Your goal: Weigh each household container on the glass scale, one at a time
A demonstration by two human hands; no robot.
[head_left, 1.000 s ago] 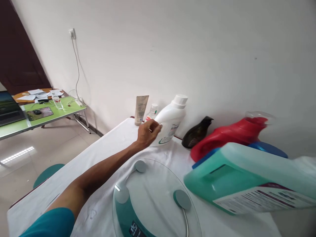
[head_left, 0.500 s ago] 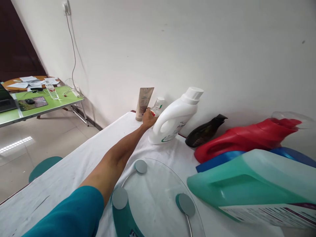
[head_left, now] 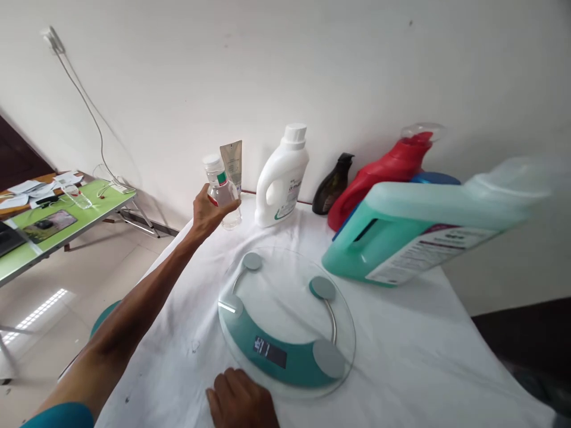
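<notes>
My left hand [head_left: 209,215] is closed around a clear plastic bottle [head_left: 225,195] with a white cap, held upright just above the white cloth in front of a beige squeeze tube [head_left: 232,160]. At the bottom of the view, my right hand [head_left: 243,399] is curled into a loose fist by the near edge of a round glass scale [head_left: 285,297]; nothing shows in it. The scale has a teal band with a small dark display. To the right of the bottle stands a white detergent jug [head_left: 285,172] with a handle.
Along the wall lean a dark bottle [head_left: 332,185], a red jug [head_left: 383,169] and a blue container [head_left: 435,178]. A large green jug [head_left: 397,238] tilts to the right of the scale. A green table [head_left: 96,196] with papers and a mouse stands at the far left.
My left hand has drawn the clear bottle leftward and out from beside the white jug. My right hand has come into view. The head view has shifted, showing the whole scale.
</notes>
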